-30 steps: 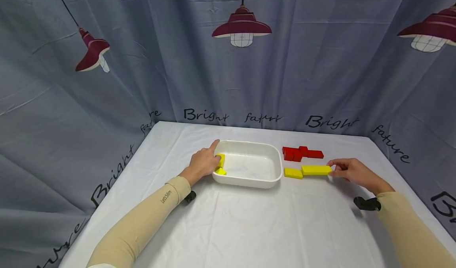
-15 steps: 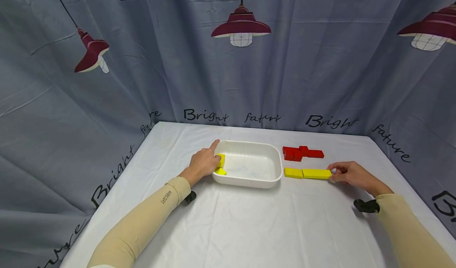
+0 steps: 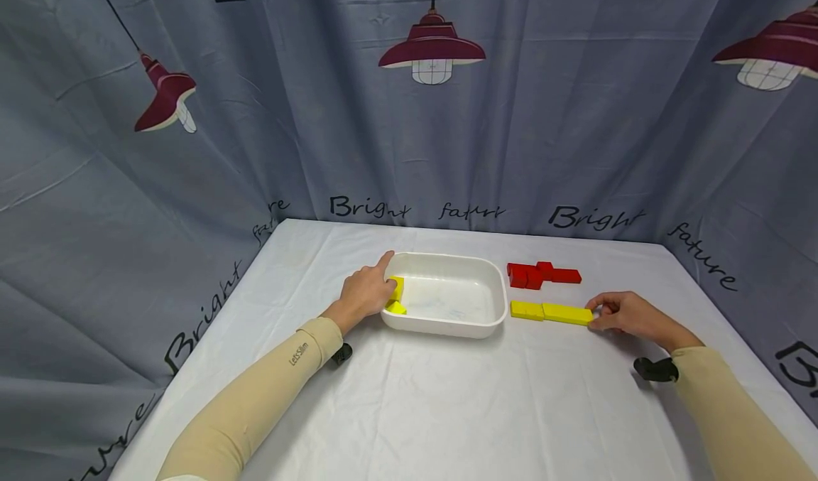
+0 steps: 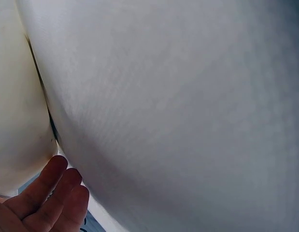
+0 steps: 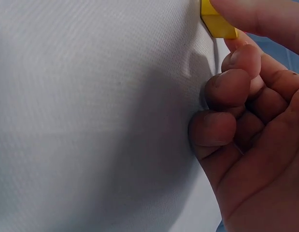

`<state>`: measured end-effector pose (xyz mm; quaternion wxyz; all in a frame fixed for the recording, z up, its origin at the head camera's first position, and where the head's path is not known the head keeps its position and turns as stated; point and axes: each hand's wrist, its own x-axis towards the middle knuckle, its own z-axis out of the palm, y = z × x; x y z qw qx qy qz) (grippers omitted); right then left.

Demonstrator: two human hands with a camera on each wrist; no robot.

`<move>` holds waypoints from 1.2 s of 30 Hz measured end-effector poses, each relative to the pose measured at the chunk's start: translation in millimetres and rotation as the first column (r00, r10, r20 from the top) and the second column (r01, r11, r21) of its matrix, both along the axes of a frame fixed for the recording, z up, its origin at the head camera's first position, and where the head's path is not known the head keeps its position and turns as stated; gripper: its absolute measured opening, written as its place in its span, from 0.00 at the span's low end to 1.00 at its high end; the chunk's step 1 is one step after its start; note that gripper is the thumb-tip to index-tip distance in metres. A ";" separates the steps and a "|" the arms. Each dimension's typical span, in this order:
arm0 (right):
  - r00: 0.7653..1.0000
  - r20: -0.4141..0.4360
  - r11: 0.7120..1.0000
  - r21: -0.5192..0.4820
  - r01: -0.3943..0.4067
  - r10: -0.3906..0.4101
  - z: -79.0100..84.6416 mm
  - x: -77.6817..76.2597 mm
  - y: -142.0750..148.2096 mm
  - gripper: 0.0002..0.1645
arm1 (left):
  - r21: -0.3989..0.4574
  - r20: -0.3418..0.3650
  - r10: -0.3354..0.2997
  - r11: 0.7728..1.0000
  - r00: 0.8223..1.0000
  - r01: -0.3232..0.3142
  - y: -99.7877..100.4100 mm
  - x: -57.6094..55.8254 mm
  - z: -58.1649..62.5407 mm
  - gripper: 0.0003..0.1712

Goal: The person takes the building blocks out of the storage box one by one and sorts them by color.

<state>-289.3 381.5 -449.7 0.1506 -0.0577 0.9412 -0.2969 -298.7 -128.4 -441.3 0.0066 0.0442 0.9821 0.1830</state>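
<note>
My left hand [image 3: 363, 293] holds the left end of a white rectangular tray [image 3: 444, 326], thumb over the rim and index finger stretched along its far corner. In the left wrist view, its other fingers [image 4: 52, 198] lie against the tray's outside. Inside the tray by that thumb are yellow blocks [image 3: 397, 308], partly hidden. My right hand [image 3: 633, 315] pinches the right end of a long yellow block [image 3: 566, 314], which lies on the table. Its left end meets a shorter yellow piece [image 3: 526, 310] beside the tray. The right wrist view shows only the yellow block's tip [image 5: 219, 24].
Behind the yellow row lies a group of red blocks [image 3: 525, 276], with a flat red bar [image 3: 566, 276] at its right. A white cloth covers the table [image 3: 447, 410]. A grey printed curtain [image 3: 358, 133] hangs behind and along both sides.
The right hand has lowered the long yellow block onto the table in line with the shorter piece, then shifted its right end slightly toward me. The left hand and tray stay put.
</note>
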 end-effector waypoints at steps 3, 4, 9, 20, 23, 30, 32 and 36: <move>1.000 0.008 1.000 -0.006 0.001 -0.001 0.5 0.5 -0.7 0.33 | 0.000 0.004 0.000 1.000 1.000 0.000 0.0 0.0 -0.1 0.38; 1.000 0.012 1.000 -0.006 0.005 -0.005 0.7 0.7 -0.9 0.34 | -0.001 0.004 0.000 1.000 1.000 0.000 0.0 0.0 -0.1 0.38; 1.000 0.012 1.000 -0.004 0.017 -0.017 2.1 1.0 -3.1 0.34 | 0.002 0.004 -0.003 1.000 1.000 0.003 0.1 0.5 -0.3 0.38; 0.999 -0.031 1.000 -0.006 -0.016 0.016 13.9 -5.2 -20.8 0.31 | 0.004 0.001 -0.003 1.000 1.000 0.003 0.0 1.1 -1.0 0.38; 0.998 -0.055 0.999 -0.009 -0.034 0.034 20.4 -5.9 -28.6 0.30 | -0.004 -0.007 -0.006 1.000 1.000 0.006 0.0 0.8 -1.2 0.37; 0.997 -0.068 0.998 -0.047 -0.050 0.046 35.3 -4.9 -48.5 0.30 | -0.016 -0.020 -0.017 1.000 1.000 0.016 -0.7 0.6 -1.9 0.35; 0.996 -0.072 0.997 -0.057 -0.055 0.051 38.7 -5.1 -53.9 0.31 | -0.017 -0.022 -0.019 1.000 1.000 0.019 -0.9 1.0 -1.7 0.35; 0.996 -0.055 0.993 -0.092 -0.074 0.069 47.6 -6.3 -66.0 0.31 | -0.016 -0.036 -0.022 1.000 0.999 0.021 -1.4 1.7 -1.6 0.34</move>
